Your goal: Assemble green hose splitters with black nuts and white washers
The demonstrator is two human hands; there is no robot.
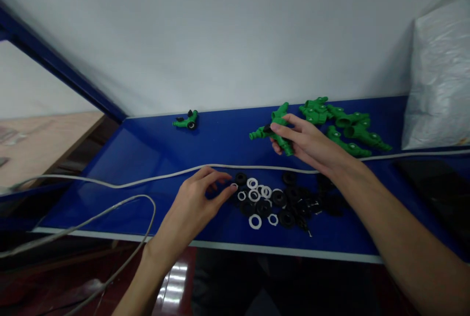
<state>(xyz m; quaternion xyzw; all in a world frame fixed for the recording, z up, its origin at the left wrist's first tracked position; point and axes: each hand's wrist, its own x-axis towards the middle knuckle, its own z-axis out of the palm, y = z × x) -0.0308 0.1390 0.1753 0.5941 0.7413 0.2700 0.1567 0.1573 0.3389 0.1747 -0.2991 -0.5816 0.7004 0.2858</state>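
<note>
My right hand (299,142) is closed around a green plastic Y-shaped hose connector (281,145) with a black piece on it, held above the blue table. One narrow ribbed end points left. My left hand (201,196) is low at the left edge of a pile of small parts, thumb and index finger apart. At its thumb tip shows a small white ring (234,185), seemingly touched by the thumb. Beside it lie white ring washers (255,222), black rings (263,206) and, to the right, small black pieces (303,208), some with metal pins or screws.
More green connector bodies (352,127) lie at the back right. One green connector with black fittings (187,120) sits at the back left. A white cable (176,174) crosses the table (121,149). A whitish plastic bag (438,76) and a dark flat object (433,188) are at right.
</note>
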